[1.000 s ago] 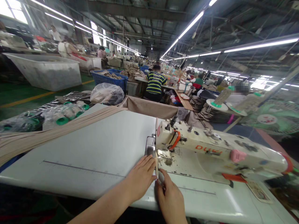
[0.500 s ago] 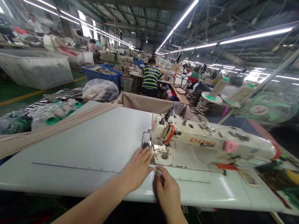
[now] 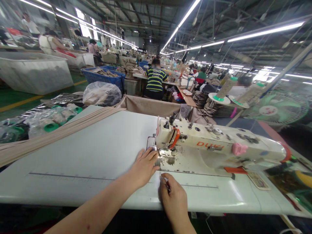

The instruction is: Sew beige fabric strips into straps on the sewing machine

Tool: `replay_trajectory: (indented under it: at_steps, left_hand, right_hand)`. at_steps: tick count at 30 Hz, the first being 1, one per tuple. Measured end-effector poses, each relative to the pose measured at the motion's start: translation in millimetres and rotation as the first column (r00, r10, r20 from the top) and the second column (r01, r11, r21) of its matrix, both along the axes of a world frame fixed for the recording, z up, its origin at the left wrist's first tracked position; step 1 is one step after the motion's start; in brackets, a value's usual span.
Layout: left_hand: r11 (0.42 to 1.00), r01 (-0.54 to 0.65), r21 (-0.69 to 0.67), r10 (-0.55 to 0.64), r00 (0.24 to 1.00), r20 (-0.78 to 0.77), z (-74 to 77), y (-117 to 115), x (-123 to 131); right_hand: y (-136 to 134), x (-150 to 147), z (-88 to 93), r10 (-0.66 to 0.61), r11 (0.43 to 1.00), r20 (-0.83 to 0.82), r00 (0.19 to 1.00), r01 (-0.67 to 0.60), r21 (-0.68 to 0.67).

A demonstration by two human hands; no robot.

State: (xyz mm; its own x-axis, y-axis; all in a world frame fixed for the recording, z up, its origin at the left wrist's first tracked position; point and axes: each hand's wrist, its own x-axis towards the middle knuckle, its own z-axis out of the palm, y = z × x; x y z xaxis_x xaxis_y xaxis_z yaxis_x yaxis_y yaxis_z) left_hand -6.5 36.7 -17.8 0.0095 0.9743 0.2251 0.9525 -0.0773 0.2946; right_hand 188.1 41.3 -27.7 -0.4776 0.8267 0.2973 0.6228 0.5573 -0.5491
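Note:
My left hand (image 3: 145, 165) lies flat on the pale sewing table (image 3: 97, 156), fingers stretched out, the fingertips beside the needle area of a white sewing machine (image 3: 195, 138). Nearer the table's front edge, my right hand (image 3: 174, 195) is curled, thumb and forefinger close together. A small dark, shiny object (image 3: 168, 186) shows between its fingers; its kind is hidden. The machine's presser foot (image 3: 158, 151) sits just right of my left fingertips. Whether any cloth lies under my left hand cannot be made out.
Long beige fabric strips (image 3: 60, 125) run over the table's left side. Bagged thread cones (image 3: 51, 122) lie beyond them. Behind the table stands a cloth-lined bin (image 3: 151, 105). A green fan (image 3: 273, 109) and thread cones (image 3: 225, 89) are at right. A co-worker (image 3: 156, 79) sits ahead.
My left hand has slid slightly forward, widening the gap to my right hand. My right hand stays curled in nearly the same place. The whole view has shifted a little.

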Motion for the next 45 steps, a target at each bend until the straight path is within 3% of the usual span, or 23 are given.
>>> replay_trajectory:
  at_steps: [8, 13, 22, 37, 45]
  left_hand:
    - [0.999, 0.051, -0.004, -0.050, 0.990, 0.134, -0.6, 11, -19]
    - [0.995, 0.067, 0.073, -0.082, 0.969, 0.234, -7.1, 40, -42]
    - [0.988, 0.139, 0.067, -0.149, 0.975, 0.167, -8.9, 91, -57]
    - [0.980, 0.179, 0.085, -0.188, 0.975, 0.117, 7.6, 71, -70]
    - [0.991, 0.130, 0.026, -0.133, 0.979, 0.157, 8.9, 57, -66]
  right_hand:
    - [-2, 0, 3.6, -0.002, 1.000, 0.021, 1.000, 0.002, -0.002]
    - [-2, 0, 2.6, -0.008, 1.000, 0.010, 1.000, 0.008, 0.024]
    - [0, 0, -2.7, 0.004, 0.996, -0.007, 1.000, -0.003, 0.086]
    - [-2, -2, -6.8, -0.008, 0.990, -0.043, 0.999, 0.014, 0.142]
    - [-1, -1, -7.3, -0.008, 0.994, -0.048, 0.999, 0.013, 0.107]
